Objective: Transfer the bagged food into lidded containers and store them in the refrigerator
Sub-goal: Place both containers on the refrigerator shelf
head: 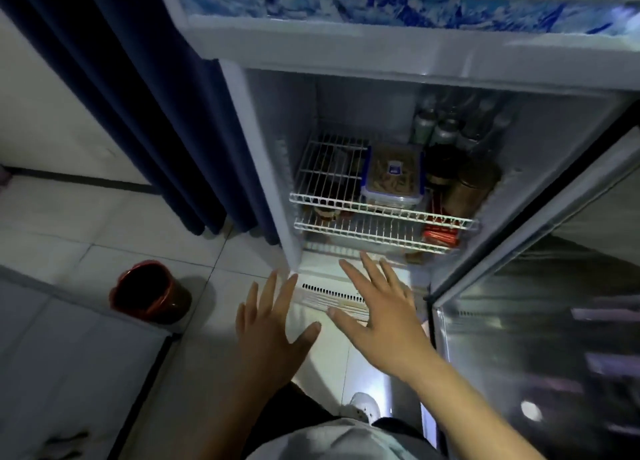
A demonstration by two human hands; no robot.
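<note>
Hovering with fingers spread, left hand and right hand face the lidded container beside jars in the refrigerator.

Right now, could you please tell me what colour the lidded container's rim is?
Blue rim on the container; head view.
</note>
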